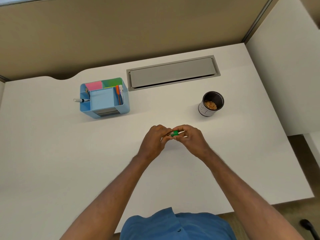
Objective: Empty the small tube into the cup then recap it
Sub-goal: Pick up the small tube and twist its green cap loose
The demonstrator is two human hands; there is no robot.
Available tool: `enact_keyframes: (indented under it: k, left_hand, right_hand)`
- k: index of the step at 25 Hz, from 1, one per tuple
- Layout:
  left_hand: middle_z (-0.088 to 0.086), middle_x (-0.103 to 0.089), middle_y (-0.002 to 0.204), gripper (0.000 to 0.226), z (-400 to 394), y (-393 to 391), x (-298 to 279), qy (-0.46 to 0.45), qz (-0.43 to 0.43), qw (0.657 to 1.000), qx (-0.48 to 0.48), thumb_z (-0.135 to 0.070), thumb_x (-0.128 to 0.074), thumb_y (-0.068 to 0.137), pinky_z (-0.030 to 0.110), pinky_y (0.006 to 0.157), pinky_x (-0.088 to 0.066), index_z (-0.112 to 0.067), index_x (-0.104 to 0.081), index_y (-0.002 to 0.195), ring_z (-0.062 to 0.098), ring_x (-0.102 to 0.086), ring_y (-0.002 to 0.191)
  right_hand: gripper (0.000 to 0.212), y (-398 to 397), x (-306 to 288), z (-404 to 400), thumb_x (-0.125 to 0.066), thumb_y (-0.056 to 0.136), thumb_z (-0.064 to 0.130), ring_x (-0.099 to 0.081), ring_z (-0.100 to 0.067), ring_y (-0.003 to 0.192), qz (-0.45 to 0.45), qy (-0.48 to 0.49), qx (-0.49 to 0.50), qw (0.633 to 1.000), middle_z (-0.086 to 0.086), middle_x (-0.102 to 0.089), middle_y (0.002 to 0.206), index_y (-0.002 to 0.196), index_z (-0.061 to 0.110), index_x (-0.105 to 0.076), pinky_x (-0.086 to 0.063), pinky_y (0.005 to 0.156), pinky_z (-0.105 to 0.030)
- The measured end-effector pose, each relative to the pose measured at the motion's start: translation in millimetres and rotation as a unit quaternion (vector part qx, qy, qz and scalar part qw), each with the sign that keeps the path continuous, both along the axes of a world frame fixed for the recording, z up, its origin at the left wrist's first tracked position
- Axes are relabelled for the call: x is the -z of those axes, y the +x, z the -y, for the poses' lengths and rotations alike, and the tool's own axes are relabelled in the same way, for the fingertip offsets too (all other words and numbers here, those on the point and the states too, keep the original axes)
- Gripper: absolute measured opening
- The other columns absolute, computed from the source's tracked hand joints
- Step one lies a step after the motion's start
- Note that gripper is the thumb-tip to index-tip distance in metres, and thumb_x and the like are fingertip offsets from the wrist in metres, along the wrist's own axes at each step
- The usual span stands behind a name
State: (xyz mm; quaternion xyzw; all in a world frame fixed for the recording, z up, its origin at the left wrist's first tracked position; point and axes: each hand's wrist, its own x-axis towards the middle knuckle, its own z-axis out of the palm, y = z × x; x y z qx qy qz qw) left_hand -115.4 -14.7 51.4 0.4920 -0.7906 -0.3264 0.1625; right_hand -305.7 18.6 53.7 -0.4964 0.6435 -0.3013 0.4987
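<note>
A small clear tube (168, 134) lies sideways between both hands above the middle of the white desk (69, 161). My left hand (154, 141) grips the tube's body, most of which is hidden by the fingers. My right hand (188, 137) pinches the green cap (175, 133) at the tube's right end. Whether the cap is fully seated cannot be told. The cup (211, 103), a dark mesh cylinder with a white band, stands upright to the far right of the hands and holds brownish bits at its bottom.
A light blue desk organiser (103, 98) with sticky notes and pens stands at the back left. A grey cable hatch (173, 72) sits flush in the desk behind. A white side panel rises on the right.
</note>
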Motion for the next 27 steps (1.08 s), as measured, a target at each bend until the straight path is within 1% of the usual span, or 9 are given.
enact_keyframes:
  k: [2, 5, 8, 11, 16, 21, 23, 25, 27]
  left_hand:
    - [0.000, -0.071, 0.103, 0.024, 0, 0, -2, -0.008, 0.001, 1.000, -0.007, -0.029, -0.067, 0.096, 0.028, 0.080, -0.047, -0.020, -0.072, 0.118, 0.016, -0.056, 0.096]
    - [0.001, -0.070, 0.103, 0.025, 2, 1, -3, -0.008, 0.008, 1.000, 0.008, -0.031, -0.064, 0.098, 0.031, 0.079, -0.048, -0.020, -0.071, 0.119, 0.017, -0.054, 0.095]
    - [0.002, -0.070, 0.101, 0.023, 3, 2, -3, -0.006, 0.005, 1.000, 0.013, -0.028, -0.064, 0.098, 0.032, 0.080, -0.046, -0.020, -0.072, 0.117, 0.019, -0.055, 0.094]
    - [0.003, -0.071, 0.101, 0.023, 3, 2, -4, -0.009, -0.001, 1.000, 0.012, -0.027, -0.065, 0.097, 0.032, 0.081, -0.046, -0.018, -0.072, 0.117, 0.020, -0.056, 0.093]
    - [0.003, -0.071, 0.103, 0.025, 1, 4, -6, -0.005, -0.002, 1.000, -0.001, -0.028, -0.065, 0.097, 0.033, 0.080, -0.049, -0.018, -0.071, 0.119, 0.017, -0.056, 0.096]
    - [0.004, -0.069, 0.101, 0.023, -2, 6, -7, -0.005, 0.000, 1.000, 0.003, -0.025, -0.064, 0.098, 0.033, 0.079, -0.048, -0.017, -0.072, 0.118, 0.019, -0.055, 0.095]
    - [0.003, -0.069, 0.101, 0.022, -2, 6, -7, 0.000, -0.003, 1.000, 0.007, -0.025, -0.063, 0.098, 0.033, 0.079, -0.047, -0.018, -0.072, 0.117, 0.019, -0.055, 0.094]
    - [0.003, -0.070, 0.100, 0.020, 0, 8, -8, 0.018, -0.013, 1.000, 0.019, -0.024, -0.062, 0.099, 0.033, 0.080, -0.049, -0.019, -0.072, 0.116, 0.019, -0.056, 0.094]
    - [0.003, -0.071, 0.096, 0.019, 4, 10, -8, 0.046, -0.022, 0.998, 0.035, -0.024, -0.061, 0.100, 0.037, 0.078, -0.051, -0.018, -0.073, 0.113, 0.018, -0.058, 0.091]
  right_hand:
    - [0.026, 1, 0, 1, -0.081, 0.089, 0.019, -0.070, 0.002, 0.095, -0.016, -0.013, 0.005, 1.000, 0.013, -0.073, 0.107, 0.112, 0.026, -0.073, -0.055, 0.074, -0.009]
    - [0.025, 0, -2, 3, -0.081, 0.088, 0.019, -0.070, 0.001, 0.094, -0.020, -0.012, -0.010, 1.000, 0.014, -0.073, 0.105, 0.110, 0.028, -0.073, -0.056, 0.073, -0.012]
    - [0.023, -4, -4, 7, -0.081, 0.088, 0.017, -0.072, -0.003, 0.091, -0.018, -0.002, -0.026, 0.999, 0.012, -0.074, 0.105, 0.109, 0.026, -0.074, -0.057, 0.075, -0.016]
    - [0.023, -4, -6, 10, -0.080, 0.089, 0.017, -0.072, -0.010, 0.093, -0.019, 0.002, -0.031, 0.999, 0.009, -0.074, 0.107, 0.110, 0.024, -0.075, -0.058, 0.079, -0.021]
    - [0.024, 3, -9, 6, -0.080, 0.090, 0.018, -0.072, -0.007, 0.094, -0.042, -0.023, -0.019, 0.999, 0.007, -0.072, 0.107, 0.111, 0.025, -0.073, -0.056, 0.077, -0.016]
    - [0.024, 2, -13, 7, -0.079, 0.090, 0.014, -0.071, -0.012, 0.096, -0.043, -0.020, -0.044, 0.998, 0.004, -0.071, 0.109, 0.113, 0.021, -0.074, -0.058, 0.082, -0.024]
    - [0.023, 1, -14, 7, -0.078, 0.091, 0.015, -0.071, -0.009, 0.096, -0.048, -0.020, -0.053, 0.997, 0.006, -0.072, 0.108, 0.113, 0.021, -0.075, -0.057, 0.081, -0.021]
    - [0.023, 0, -15, 6, -0.080, 0.090, 0.019, -0.071, -0.005, 0.094, -0.050, -0.018, -0.052, 0.997, 0.010, -0.073, 0.107, 0.112, 0.025, -0.075, -0.054, 0.078, -0.015]
    - [0.027, 0, -16, 3, -0.082, 0.088, 0.022, -0.073, -0.004, 0.095, -0.025, -0.002, -0.037, 0.999, 0.012, -0.075, 0.108, 0.112, 0.028, -0.074, -0.055, 0.077, -0.013]
